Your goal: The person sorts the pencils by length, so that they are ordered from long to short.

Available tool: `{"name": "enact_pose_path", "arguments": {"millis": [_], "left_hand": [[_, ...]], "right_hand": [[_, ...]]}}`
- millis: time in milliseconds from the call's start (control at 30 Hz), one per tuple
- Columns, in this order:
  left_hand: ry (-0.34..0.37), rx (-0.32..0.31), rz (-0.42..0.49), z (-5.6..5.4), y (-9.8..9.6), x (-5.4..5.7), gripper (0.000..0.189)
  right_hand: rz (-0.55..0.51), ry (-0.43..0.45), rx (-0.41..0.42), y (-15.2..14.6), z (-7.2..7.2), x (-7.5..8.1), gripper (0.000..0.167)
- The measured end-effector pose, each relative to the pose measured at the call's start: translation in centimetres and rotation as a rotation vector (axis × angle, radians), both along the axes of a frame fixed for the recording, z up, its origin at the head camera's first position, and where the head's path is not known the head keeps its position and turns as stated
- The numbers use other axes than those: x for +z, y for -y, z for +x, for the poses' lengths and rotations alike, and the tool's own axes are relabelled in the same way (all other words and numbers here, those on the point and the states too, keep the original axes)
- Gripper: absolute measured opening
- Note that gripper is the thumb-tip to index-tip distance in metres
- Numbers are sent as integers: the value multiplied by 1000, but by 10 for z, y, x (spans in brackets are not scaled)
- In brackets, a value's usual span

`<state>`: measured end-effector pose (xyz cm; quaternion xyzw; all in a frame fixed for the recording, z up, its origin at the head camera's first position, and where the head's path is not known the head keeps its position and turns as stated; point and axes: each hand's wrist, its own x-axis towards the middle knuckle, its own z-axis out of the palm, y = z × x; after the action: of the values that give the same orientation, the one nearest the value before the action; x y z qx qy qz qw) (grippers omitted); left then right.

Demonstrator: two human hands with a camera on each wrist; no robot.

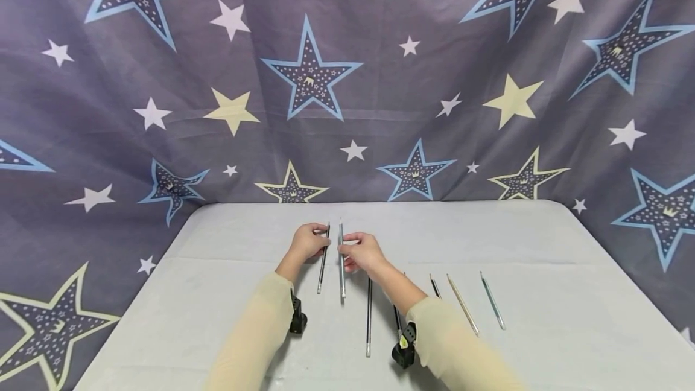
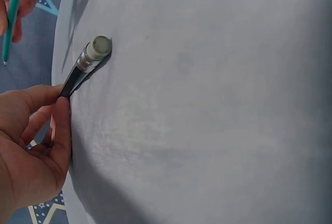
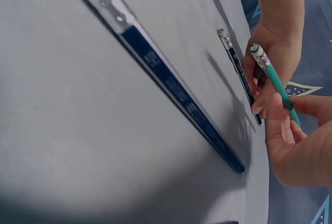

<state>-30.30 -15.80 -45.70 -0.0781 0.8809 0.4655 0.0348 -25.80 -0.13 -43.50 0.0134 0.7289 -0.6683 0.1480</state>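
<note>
My left hand [image 1: 309,240] pinches a black pencil [image 1: 323,270] between thumb and fingers near its far end. Its whitish eraser end [image 2: 98,48] points back toward me, close over the white tablecloth in the left wrist view. Just to the right, my right hand [image 1: 365,253] holds a green pencil [image 3: 276,80] with thumb and fingertips. In the head view this green pencil [image 1: 342,273] looks pale and stands nearly parallel to the black one, a small gap between them. The right wrist view shows its eraser end raised, with the left hand [image 3: 280,53] behind it.
A dark pencil [image 1: 369,318] lies nearest the right forearm, with another [image 1: 397,318] partly under that arm. Farther right lie a short-showing black pencil [image 1: 435,285], a gold pencil [image 1: 463,305] and a teal pencil [image 1: 493,300]. A star-patterned cloth [image 1: 380,107] hangs behind the table [image 1: 217,330].
</note>
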Motion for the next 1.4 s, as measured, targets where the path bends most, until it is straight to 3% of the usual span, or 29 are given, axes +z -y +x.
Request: {"name": "enact_pose_path", "arguments": {"millis": [400,833,1400], "left_hand": [[-17,-11,-15,-2,1,-1,37],[10,-5,-17,-4,2,-1,37],[26,-6,5,-5,4,-1,40]], "right_hand": [[14,14,-47,16,-4,-11,34],[47,28,-111,23,-11,-22,32],[136,-2,-122,28,-16,-27,32]]}}
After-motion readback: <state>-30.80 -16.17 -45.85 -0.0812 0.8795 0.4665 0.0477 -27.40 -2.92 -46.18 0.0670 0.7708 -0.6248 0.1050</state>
